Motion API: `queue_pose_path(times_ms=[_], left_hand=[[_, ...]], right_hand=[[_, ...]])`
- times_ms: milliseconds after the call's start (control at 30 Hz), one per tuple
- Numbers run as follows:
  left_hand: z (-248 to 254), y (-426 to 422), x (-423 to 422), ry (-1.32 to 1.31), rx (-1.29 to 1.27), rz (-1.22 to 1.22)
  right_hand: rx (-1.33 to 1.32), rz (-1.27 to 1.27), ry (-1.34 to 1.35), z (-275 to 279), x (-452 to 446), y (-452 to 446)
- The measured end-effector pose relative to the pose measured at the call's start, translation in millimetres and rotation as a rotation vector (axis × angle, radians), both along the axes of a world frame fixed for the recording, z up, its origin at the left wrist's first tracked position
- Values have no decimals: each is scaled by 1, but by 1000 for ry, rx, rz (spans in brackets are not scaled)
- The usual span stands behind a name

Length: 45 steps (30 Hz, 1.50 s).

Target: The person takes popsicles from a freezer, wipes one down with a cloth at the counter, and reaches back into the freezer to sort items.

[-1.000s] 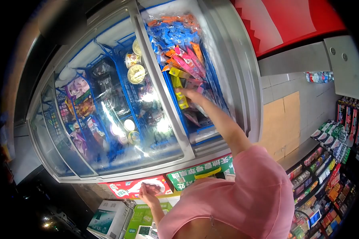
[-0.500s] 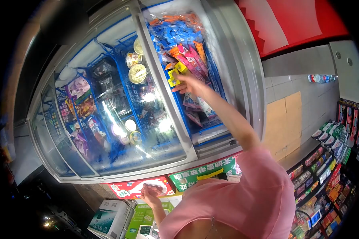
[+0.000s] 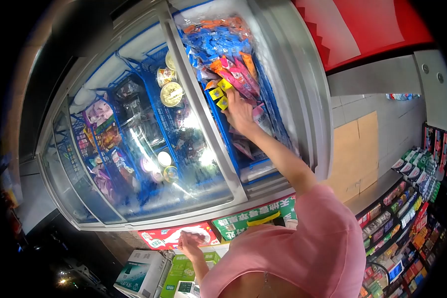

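Note:
Inside the open side of the chest freezer [image 3: 241, 191], my right hand [image 3: 239, 115] is down among wrapped ice creams. Small yellow packs [image 3: 216, 93] lie just left of its fingers, and pink wrappers [image 3: 241, 79] are beyond them. The fingertips are partly hidden, so I cannot see whether they grip a pack. My left hand [image 3: 189, 243] is held low outside the freezer, in front of a red printed box [image 3: 154, 239]. Its fingers are curled together; what they hold, if anything, cannot be made out.
Sliding glass [image 3: 193, 159] covers the freezer's left part, with tubs [image 3: 171, 94] and blue baskets beneath. Blue wrapped packs [image 3: 216, 42] fill the far end. Cartons [image 3: 139, 270] stand below the freezer's near edge. Product shelves [image 3: 395, 218] are at right.
My right hand has moved slightly down and right, its spread fingers now drawn in and lower among the packs. More of the yellow packs shows. The left hand stays low, barely moved.

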<state>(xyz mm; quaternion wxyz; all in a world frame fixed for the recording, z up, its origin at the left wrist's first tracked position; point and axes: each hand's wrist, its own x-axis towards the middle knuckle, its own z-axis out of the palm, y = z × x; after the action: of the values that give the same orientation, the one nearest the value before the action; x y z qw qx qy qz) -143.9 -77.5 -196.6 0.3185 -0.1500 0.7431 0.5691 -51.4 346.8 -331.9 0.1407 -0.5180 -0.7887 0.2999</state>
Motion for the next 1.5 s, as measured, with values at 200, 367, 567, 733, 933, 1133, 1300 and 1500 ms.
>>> queue_pose_path(times_ms=[200, 367, 567, 733, 933, 1133, 1300, 1500], left_hand=[[3, 2, 1, -2, -19, -2], [7, 7, 2, -8, 52, -35], [4, 5, 2, -24, 46, -14], [5, 4, 1, -26, 29, 1], [7, 7, 2, -23, 59, -2], [3, 3, 0, -11, 29, 15], [3, 1, -2, -10, 6, 6], [4, 3, 0, -18, 42, 15]], right_hand=[[450, 280, -48, 18, 0, 24], [747, 658, -340, 16, -9, 35], [749, 950, -508, 9, -11, 77], [442, 795, -380, -2, -44, 80], [430, 838, -451, 16, -22, 65], [494, 730, -292, 32, -2, 57], [537, 587, -224, 33, 14, 58], [-175, 832, -809, -29, 33, 30]])
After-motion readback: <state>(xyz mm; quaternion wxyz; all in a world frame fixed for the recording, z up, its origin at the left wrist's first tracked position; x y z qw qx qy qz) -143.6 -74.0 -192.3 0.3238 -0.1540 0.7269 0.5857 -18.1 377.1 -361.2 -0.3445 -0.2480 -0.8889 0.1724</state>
